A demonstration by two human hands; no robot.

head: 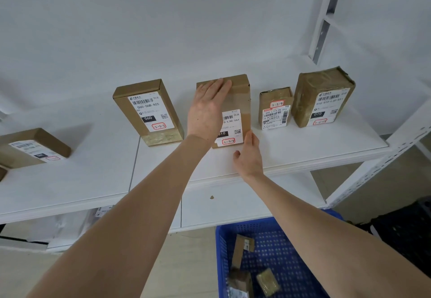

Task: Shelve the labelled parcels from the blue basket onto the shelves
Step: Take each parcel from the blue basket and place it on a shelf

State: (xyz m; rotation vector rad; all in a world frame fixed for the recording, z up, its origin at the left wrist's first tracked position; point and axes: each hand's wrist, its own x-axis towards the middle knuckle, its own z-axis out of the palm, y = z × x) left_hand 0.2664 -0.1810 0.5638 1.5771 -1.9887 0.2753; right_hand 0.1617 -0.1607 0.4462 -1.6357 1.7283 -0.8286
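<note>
Matt cardboard parcel (238, 101), centre; glossy tape-wrapped parcel (310, 92), right; smooth shelf board (303, 148); perforated plastic basket (286, 246), lower right.

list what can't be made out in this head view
Head view only:
Middle parcel label: left part covered by the left hand.
Far-left parcel: label blurred, red-boxed code unreadable.
Basket parcels: labels too small, blurred; blue basket cut by the bottom edge and right forearm.
Lower shelf items: mostly hidden under the upper shelf.
</note>
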